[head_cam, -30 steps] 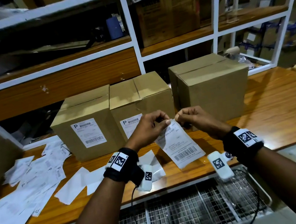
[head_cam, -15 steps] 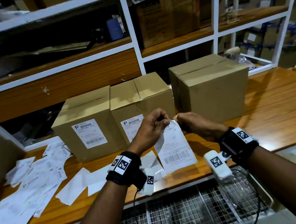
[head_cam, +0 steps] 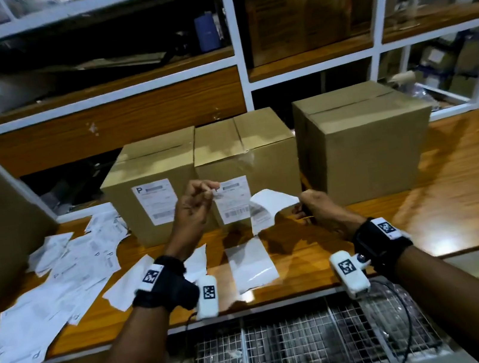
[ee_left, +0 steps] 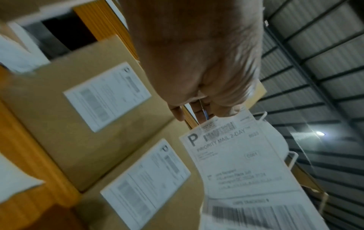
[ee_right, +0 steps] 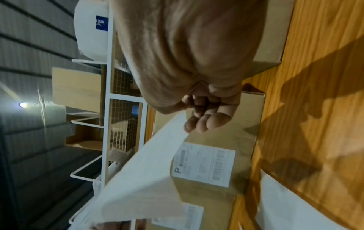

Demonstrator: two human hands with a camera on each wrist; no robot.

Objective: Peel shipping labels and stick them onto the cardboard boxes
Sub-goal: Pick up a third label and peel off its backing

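L hand pinched the peeled label by its top, hanging long-axis down; R hand pinched the backing. Unlabelled box, counter's right end, sat nearer R hand.

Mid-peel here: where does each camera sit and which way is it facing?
Head: above the table, facing forward and down at three boxes; both forearms and hands show.
Left wrist: looks along the left hand at the printed label it pinches.
Right wrist: looks along the right hand at the white sheet it pinches.
Shared: all show two labelled boxes.
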